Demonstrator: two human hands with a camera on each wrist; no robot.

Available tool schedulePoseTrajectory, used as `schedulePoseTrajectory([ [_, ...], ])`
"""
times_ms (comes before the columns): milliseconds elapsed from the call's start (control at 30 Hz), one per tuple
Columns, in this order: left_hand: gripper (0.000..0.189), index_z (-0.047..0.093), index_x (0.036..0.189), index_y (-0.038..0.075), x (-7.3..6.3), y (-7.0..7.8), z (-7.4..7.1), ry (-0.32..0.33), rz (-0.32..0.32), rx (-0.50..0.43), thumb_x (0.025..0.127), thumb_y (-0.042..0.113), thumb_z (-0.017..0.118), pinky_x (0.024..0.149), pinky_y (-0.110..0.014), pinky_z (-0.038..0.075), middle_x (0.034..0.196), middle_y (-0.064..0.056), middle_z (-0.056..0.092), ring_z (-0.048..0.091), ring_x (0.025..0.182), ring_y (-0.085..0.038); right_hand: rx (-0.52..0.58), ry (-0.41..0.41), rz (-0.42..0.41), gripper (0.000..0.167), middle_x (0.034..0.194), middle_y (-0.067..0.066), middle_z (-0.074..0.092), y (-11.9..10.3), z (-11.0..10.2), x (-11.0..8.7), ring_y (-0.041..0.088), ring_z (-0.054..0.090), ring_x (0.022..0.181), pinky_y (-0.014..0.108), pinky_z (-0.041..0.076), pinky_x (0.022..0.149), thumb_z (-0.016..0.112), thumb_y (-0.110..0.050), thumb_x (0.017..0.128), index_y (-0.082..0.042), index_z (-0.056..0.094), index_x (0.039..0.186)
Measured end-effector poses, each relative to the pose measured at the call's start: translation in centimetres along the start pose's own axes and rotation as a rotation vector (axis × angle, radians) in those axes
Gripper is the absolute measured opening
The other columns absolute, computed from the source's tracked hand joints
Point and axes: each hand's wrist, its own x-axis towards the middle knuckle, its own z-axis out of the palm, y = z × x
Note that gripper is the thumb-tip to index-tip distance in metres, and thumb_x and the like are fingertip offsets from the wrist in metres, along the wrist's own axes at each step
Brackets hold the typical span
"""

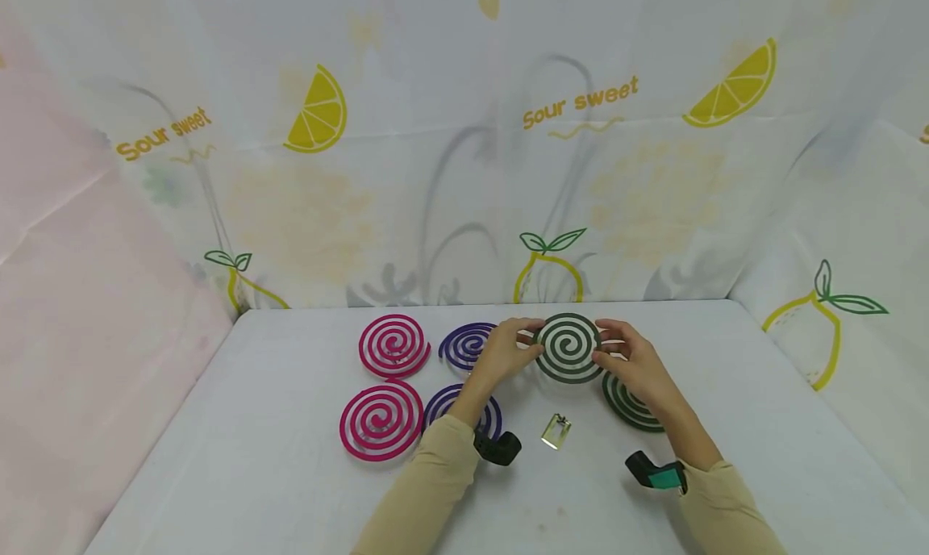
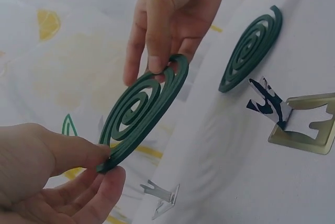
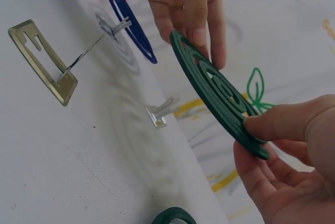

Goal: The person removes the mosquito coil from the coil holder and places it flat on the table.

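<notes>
A dark green mosquito coil (image 1: 568, 348) is held up over the back of the table, its flat face towards the head camera. My left hand (image 1: 506, 350) pinches its left edge between thumb and fingers, and my right hand (image 1: 639, 368) pinches the opposite edge. Both wrist views show the coil (image 2: 155, 119) tilted, clear of the table. Beneath it stands a small silvery coil stand (image 3: 157, 116) with an upright prong. A second green coil (image 1: 622, 410) lies near my right wrist, partly hidden by it. Nearer the front sits a brass-coloured metal stand (image 1: 556, 431) with its prong bent up.
Two pink coils (image 1: 394, 346) are at the left, one behind the other. Beside them are two purple coils (image 1: 468, 346), partly covered by my left hand and forearm. A printed cloth wall (image 1: 435, 216) rises right behind the table's back edge.
</notes>
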Motion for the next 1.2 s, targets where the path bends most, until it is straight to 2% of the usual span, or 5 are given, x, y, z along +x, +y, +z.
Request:
schedulePoseTrajectory([
  [367, 0.040, 0.062, 0.123, 0.007, -0.8, 0.1, 1.2, 0.065, 0.051, -0.094, 0.083, -0.002, 0.062, 0.067, -0.018, 0.051, 0.116, -0.014, 0.064, 0.067, 0.096, -0.028, 0.034, -0.010, 0.018, 0.050, 0.129, 0.017, 0.044, 0.0, -0.8, -0.5, 0.000, 0.051, 0.100, 0.015, 0.049, 0.079, 0.059, -0.016, 0.093, -0.005, 0.040, 0.138],
  [500, 0.041, 0.060, 0.124, 0.007, -1.1, 0.0, 1.5, 0.057, 0.024, -0.147, 0.084, -0.002, 0.063, 0.068, -0.019, 0.052, 0.115, -0.014, 0.063, 0.066, 0.098, -0.028, 0.042, -0.020, 0.030, 0.050, 0.128, 0.017, 0.044, 0.1, -0.9, -0.7, 0.000, 0.051, 0.100, 0.018, 0.051, 0.081, 0.059, -0.018, 0.094, -0.007, 0.040, 0.139],
  [700, 0.041, 0.061, 0.126, 0.011, -0.9, 0.1, 1.5, 0.007, -0.036, -0.222, 0.086, 0.001, 0.063, 0.072, -0.022, 0.052, 0.116, -0.011, 0.064, 0.064, 0.101, -0.025, 0.001, -0.014, 0.053, 0.048, 0.129, 0.016, 0.045, 0.1, -1.5, -0.8, -0.002, 0.053, 0.098, 0.018, 0.050, 0.080, 0.057, -0.021, 0.095, -0.009, 0.041, 0.138],
  [833, 0.042, 0.061, 0.126, 0.013, -0.8, 0.3, 1.6, 0.001, -0.067, -0.234, 0.085, 0.003, 0.063, 0.071, -0.021, 0.051, 0.117, -0.009, 0.063, 0.064, 0.102, -0.023, -0.014, -0.005, 0.059, 0.045, 0.125, 0.016, 0.046, 0.1, -1.7, -0.6, -0.005, 0.056, 0.093, 0.019, 0.050, 0.080, 0.056, -0.021, 0.095, -0.008, 0.043, 0.136],
  [1200, 0.041, 0.062, 0.124, 0.010, -0.8, 0.4, 2.1, 0.027, -0.030, -0.221, 0.084, 0.002, 0.064, 0.071, -0.018, 0.050, 0.117, -0.011, 0.063, 0.064, 0.102, -0.023, -0.017, 0.033, 0.046, 0.039, 0.117, 0.014, 0.049, 0.2, -1.7, -0.7, -0.005, 0.058, 0.088, 0.017, 0.050, 0.077, 0.053, -0.018, 0.096, -0.005, 0.046, 0.133],
])
